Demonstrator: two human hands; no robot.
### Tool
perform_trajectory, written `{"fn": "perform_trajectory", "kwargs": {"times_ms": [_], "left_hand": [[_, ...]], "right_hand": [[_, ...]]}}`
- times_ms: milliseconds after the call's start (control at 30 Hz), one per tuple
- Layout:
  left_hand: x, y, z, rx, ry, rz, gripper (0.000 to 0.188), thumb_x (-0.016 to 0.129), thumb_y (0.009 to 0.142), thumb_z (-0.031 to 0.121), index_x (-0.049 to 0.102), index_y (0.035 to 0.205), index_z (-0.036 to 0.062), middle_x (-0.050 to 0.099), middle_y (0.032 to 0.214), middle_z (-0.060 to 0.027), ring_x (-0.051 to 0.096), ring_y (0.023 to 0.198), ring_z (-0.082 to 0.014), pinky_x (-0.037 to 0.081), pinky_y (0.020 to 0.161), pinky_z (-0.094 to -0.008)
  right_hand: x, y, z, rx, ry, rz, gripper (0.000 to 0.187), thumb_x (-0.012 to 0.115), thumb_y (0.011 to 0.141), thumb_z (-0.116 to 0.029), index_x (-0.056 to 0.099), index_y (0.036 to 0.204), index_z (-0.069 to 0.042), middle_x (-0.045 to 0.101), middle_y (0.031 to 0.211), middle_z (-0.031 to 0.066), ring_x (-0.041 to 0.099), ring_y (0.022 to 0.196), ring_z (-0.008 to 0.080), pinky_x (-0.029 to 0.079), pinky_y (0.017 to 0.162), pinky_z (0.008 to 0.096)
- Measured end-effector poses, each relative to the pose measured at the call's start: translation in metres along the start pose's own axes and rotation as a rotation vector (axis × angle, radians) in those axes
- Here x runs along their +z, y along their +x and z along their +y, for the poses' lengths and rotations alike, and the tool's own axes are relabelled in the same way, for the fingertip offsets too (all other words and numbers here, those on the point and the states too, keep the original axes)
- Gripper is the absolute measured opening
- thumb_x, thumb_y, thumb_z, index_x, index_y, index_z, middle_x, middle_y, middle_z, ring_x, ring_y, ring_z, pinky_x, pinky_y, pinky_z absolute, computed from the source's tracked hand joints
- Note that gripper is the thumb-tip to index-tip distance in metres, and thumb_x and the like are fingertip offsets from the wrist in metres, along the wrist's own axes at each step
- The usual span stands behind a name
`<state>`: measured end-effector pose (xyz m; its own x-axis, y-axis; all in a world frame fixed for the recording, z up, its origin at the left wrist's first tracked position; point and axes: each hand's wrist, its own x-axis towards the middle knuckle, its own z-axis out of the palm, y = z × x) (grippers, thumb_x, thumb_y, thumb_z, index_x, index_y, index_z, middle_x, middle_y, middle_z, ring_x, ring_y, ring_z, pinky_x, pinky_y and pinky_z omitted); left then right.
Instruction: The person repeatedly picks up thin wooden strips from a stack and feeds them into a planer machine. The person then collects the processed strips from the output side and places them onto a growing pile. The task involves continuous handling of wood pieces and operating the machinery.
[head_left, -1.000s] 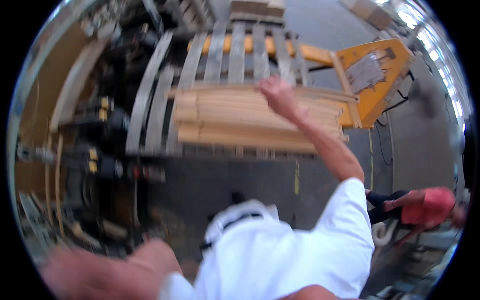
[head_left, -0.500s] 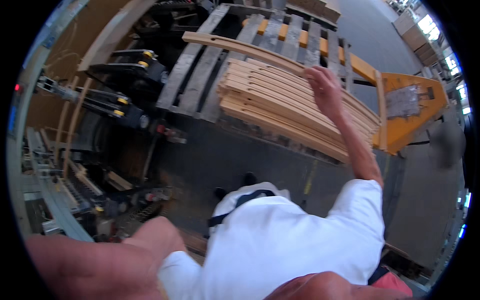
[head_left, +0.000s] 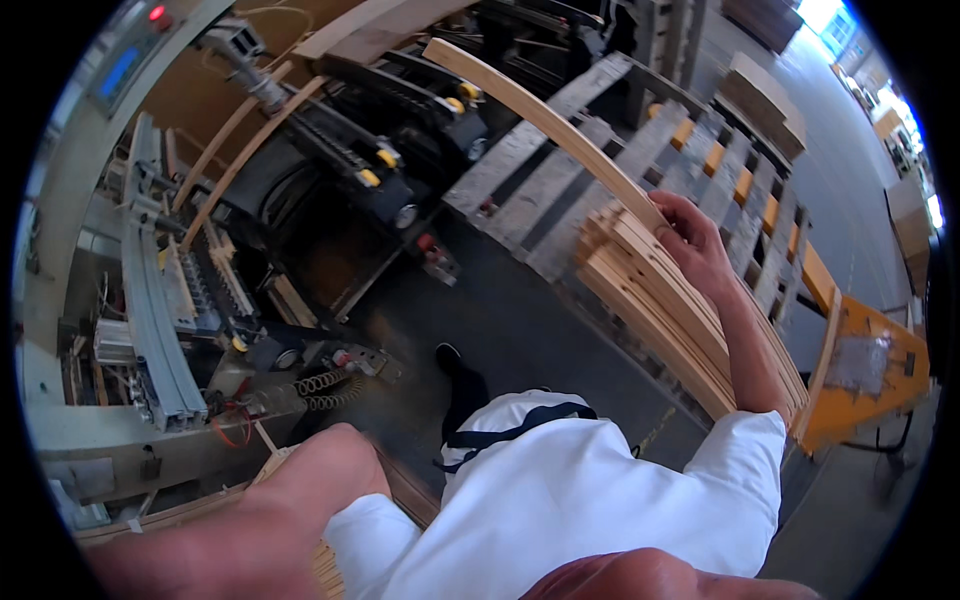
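Note:
My right hand (head_left: 692, 240) is closed around a long, narrow wooden slat (head_left: 545, 118). Its far end points up and to the left, above a pallet. Under and beside the hand lies a stack of similar pale wooden slats (head_left: 655, 305), some with slots or holes near their ends. The stack rests on a worn grey wooden pallet (head_left: 520, 205). My left arm is bent across the lower left corner, and its hand is outside the picture.
To the left stands a machine with metal rails (head_left: 165, 320), black clamp arms (head_left: 360, 135) and upright wooden strips (head_left: 250, 150). A yellow pallet jack (head_left: 865, 370) is at the right. Beyond the pallet is a cardboard-coloured stack (head_left: 760, 105). More wooden pieces lie beneath my left arm.
The view has turned left, so the stack and pallet sit further right. The slat in my right hand now slants more steeply, its far end raised and swung toward the machine.

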<state>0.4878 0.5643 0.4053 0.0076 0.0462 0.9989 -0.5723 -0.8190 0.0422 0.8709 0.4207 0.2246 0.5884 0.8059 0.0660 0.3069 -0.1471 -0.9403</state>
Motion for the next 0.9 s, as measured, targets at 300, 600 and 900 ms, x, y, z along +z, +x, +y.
{"fn": "perform_trajectory", "kwargs": {"times_ms": [300,600,900], "left_hand": [[-0.2,-0.16,-0.322,-1.095,0.486,0.212,0.025,0.064,0.093,0.011,0.065,0.114,-0.0017,0.067,0.112,-0.0104,0.064,0.101,-0.0151,0.049,0.092,-0.0271],[-0.441,-0.269,-0.547,-1.237,1.638,-0.704,0.072,0.066,0.086,0.04,0.036,0.146,0.0144,0.033,0.153,-0.0092,0.023,0.144,-0.0351,0.023,0.114,-0.0545],[-0.406,-0.305,-0.494,-1.168,1.134,-0.571,0.022,0.062,0.084,0.019,0.063,0.103,0.0097,0.068,0.097,-0.0153,0.062,0.099,-0.0361,0.052,0.08,-0.0497]], "right_hand": [[0.158,0.089,-0.011,0.054,-0.078,-0.162,0.034,0.068,0.088,-0.011,0.062,0.12,0.0,0.06,0.097,0.0037,0.055,0.089,0.0108,0.044,0.079,0.0237],[0.273,0.17,-0.054,-0.184,-0.42,-0.089,0.035,0.069,0.079,0.004,0.064,0.113,-0.002,0.062,0.105,0.0112,0.063,0.095,0.0254,0.051,0.076,0.0307],[0.391,0.289,-0.08,-0.543,-0.491,-0.279,0.039,0.066,0.076,0.008,0.066,0.114,-0.004,0.062,0.102,0.0144,0.061,0.093,0.032,0.05,0.077,0.0364]]}}
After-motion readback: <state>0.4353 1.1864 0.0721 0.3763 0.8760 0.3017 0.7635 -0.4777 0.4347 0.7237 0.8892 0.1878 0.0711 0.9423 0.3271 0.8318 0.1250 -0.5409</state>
